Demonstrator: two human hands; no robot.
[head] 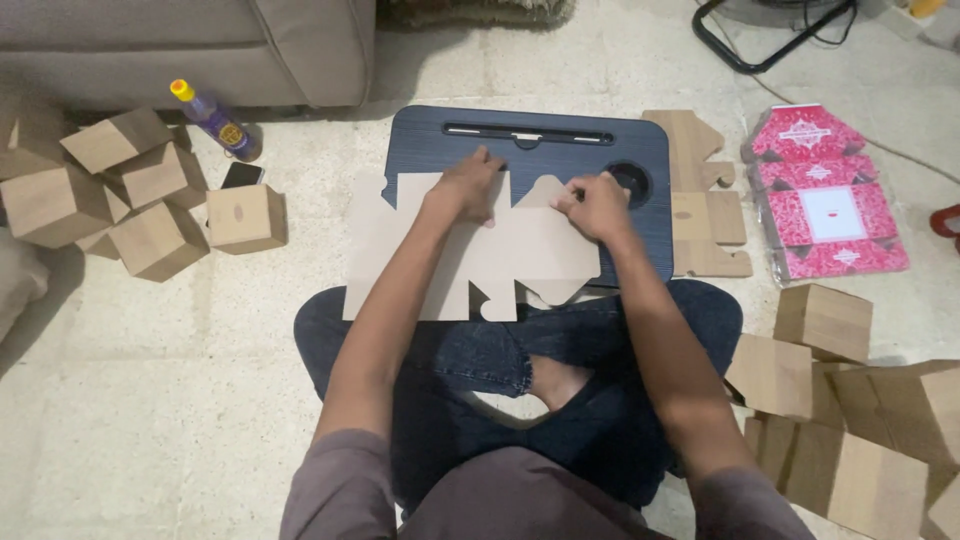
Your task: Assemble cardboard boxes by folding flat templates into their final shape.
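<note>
Head view: person seated cross-legged on a pale speckled stone floor [150,340], a dark blue lap desk [560,150] across the knees. A flat die-cut cardboard box blank [470,265] lies on the desk, overhanging its near and left edges. Left hand [468,185] presses fingers down on the blank's upper flap; right hand [596,205] curls closed, pinching a rounded tab. Folded brown boxes [130,190] heaped left and right; pink printed blanks [825,195] stacked right; grey sofa [200,45] behind.
</note>
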